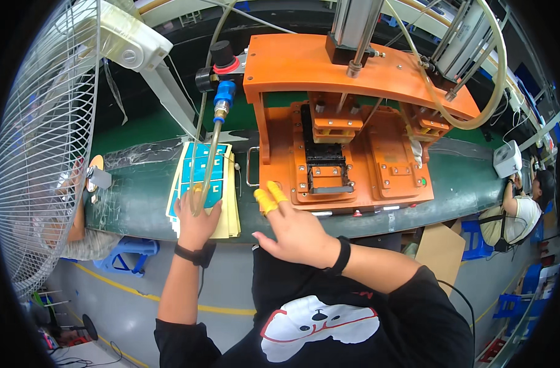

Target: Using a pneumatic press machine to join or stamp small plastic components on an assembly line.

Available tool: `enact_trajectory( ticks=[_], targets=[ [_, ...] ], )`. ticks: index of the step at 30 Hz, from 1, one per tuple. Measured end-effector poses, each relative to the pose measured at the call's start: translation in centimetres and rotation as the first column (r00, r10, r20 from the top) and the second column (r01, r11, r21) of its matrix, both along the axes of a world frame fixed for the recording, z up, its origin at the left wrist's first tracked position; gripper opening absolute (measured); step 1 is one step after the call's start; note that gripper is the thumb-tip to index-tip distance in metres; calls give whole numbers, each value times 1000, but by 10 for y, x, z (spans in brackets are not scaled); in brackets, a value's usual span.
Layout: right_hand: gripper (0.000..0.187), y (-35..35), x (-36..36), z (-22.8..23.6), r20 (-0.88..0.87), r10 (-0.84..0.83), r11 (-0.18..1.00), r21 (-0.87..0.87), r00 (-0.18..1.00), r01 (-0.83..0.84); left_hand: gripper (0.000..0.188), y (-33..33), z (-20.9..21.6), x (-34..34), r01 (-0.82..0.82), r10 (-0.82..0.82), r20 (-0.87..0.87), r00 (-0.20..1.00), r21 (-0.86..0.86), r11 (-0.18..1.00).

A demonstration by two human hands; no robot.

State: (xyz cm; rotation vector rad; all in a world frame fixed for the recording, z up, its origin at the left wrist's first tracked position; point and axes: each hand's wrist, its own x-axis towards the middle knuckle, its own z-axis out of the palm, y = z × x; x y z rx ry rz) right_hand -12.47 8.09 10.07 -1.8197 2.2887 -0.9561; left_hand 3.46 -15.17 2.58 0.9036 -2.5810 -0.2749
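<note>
My left hand [197, 222] lies on a blue sheet with pale cut-out marks [197, 162], its fingers stretched and spread. The sheet tops a stack of yellowish backing sheets [229, 211]. A clear hose hangs across that hand and partly hides the fingers. My right hand [301, 238] hovers by the front left corner of an orange pneumatic press [280, 178], fingers extended, thumb apart, nothing in it. Yellow finger cots cover some fingertips on both hands. In the press's left fixture sits a black frame-like part [326, 162], below an orange pressing head [336, 126].
A right-hand fixture [393, 165] sits beside the first. A blue-fitted air regulator [223, 95] stands at the press's left. A caged fan [53, 135] fills the far left. One person sits at right [519, 218]; another, partly hidden, is behind the fan. The green bench [139, 196] has a curved-looking front edge.
</note>
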Motion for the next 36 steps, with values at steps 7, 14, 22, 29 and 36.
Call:
enact_trajectory(
  ticks=[7,14,22,29,36],
  targets=[
    [39,-46,40,-73,69,473,880,9,878,-475,48,-19,-15,9,75,-113,-208,972,-184,980],
    [33,-54,44,-117,67,450,893,-9,891,-450,25,-58,-8,16,18,41,-438,898,131,991],
    [32,-51,45,-128,53,457,890,-41,888,-455,22,-188,15,112,-82,660,-551,510,732,676],
    [57,2,11,-69,136,532,842,-188,836,-506,20,-85,67,137,17,470,-598,649,629,777],
    [34,106,-59,10,35,222,826,-538,974,-169,13,57,78,128,49,535,-523,663,744,667]
  ],
)
